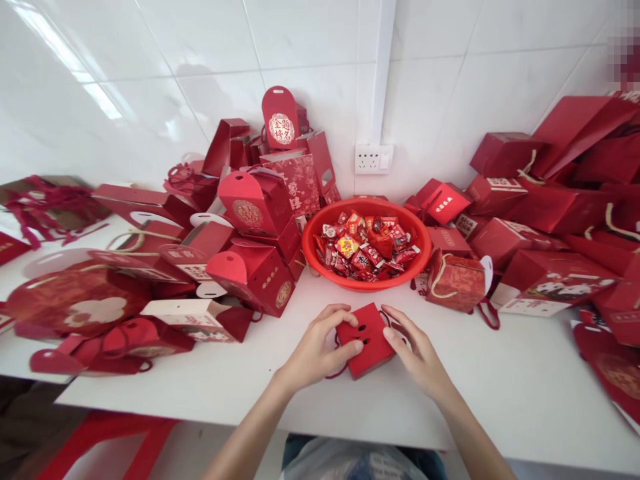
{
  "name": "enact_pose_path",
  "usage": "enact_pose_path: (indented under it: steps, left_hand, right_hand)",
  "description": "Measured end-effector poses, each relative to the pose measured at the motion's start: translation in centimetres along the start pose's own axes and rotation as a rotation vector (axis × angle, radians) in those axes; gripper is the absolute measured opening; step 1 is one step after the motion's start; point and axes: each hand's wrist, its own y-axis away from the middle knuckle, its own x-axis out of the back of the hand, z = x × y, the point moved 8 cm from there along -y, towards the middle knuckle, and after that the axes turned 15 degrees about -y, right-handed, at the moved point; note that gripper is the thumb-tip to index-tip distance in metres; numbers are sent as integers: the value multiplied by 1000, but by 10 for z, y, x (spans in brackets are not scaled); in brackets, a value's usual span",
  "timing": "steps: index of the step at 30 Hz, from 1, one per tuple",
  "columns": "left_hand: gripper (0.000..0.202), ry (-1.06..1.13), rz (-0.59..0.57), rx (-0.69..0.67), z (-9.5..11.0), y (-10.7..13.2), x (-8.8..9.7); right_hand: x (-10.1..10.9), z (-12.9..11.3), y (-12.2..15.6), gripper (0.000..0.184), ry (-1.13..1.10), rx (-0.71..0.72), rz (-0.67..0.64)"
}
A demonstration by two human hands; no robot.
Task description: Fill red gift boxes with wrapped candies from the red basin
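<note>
A small red gift box point(373, 360) lies on the white table in front of me, with dark holes in its upper face and a dark red cord showing at both sides. My left hand point(317, 347) is curled over its left side, thumb and index fingertip on the face beside the holes. On the opposite side, my right hand point(420, 353) grips the box's right edge, the thumb at the face and the fingers along the cord. Just behind the box stands a red plastic basin point(367, 285) filled with wrapped candies point(365, 257).
Stacked red gift boxes point(257, 200) crowd the table point(475, 400) on the left. More boxes and bags point(555, 280) are piled on the right. A tiled wall point(310, 40) with a socket point(373, 159) rises behind. Below the table's left edge is a red stool point(115, 427).
</note>
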Motion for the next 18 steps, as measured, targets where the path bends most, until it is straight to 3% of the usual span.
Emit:
enact_pose_path:
  steps: [5,10,18]
  left_hand:
    - [26,5,-10,-9,-12,-14,14]
    - [30,-25,-32,-20,-18,-20,18]
    - [45,-160,-72,119,-27,-18,24]
  right_hand:
    - [-1,-2,-13,45,-12,-32,-7]
    - [9,-6,-17,46,-81,-37,110]
    - [36,-56,-6,26,-228,149,176]
